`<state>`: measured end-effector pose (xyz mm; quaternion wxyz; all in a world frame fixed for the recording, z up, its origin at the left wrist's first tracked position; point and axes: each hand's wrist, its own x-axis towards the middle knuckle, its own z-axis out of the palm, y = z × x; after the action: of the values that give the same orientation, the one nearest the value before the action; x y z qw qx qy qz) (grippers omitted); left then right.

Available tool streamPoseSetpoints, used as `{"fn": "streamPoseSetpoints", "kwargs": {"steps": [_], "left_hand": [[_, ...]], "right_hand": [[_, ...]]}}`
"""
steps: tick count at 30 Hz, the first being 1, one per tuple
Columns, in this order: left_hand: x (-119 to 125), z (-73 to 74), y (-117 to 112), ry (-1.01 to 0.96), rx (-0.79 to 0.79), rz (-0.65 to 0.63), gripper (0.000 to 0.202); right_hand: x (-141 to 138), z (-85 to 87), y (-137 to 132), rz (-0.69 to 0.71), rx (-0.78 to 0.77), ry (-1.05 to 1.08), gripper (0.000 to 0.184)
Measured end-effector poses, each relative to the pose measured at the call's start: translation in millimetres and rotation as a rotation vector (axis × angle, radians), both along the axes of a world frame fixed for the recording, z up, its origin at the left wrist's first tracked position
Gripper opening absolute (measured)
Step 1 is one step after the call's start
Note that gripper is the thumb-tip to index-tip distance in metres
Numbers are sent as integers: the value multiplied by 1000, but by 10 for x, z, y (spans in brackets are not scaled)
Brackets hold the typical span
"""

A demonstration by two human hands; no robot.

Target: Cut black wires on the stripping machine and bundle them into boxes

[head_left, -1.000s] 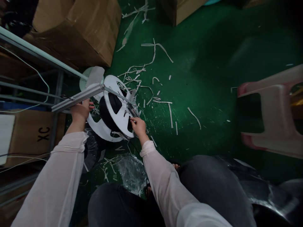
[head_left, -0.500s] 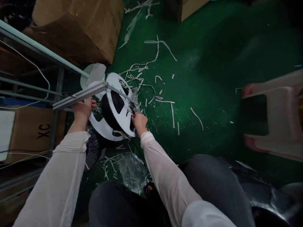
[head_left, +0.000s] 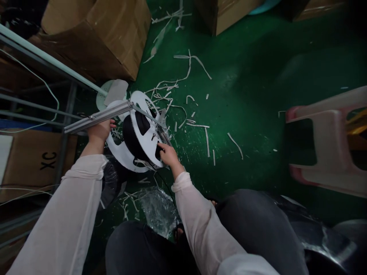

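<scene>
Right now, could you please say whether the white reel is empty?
The white reel isn't empty: black material shows between its flanges.

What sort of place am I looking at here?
Probably a workshop or storeroom, though I can't be sure: there is a white reel wound with black material, a big cardboard box, and pale strips scattered across the green floor.

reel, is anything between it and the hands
Nothing visible separates the right hand from the reel; its fingers are at an opening. The bar crosses in front of the left hand, partly hiding it; contact there is unclear.
</scene>
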<state>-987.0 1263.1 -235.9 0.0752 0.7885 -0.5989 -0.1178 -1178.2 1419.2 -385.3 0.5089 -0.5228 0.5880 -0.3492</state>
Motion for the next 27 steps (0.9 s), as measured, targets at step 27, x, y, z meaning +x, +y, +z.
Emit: {"fn": "streamPoseSetpoints", "kwargs": {"steps": [27], "left_hand": [[-53,13,27,146,0,105,29]], "right_hand": [[-113,-76,-236,217,190,-209,43]]}}
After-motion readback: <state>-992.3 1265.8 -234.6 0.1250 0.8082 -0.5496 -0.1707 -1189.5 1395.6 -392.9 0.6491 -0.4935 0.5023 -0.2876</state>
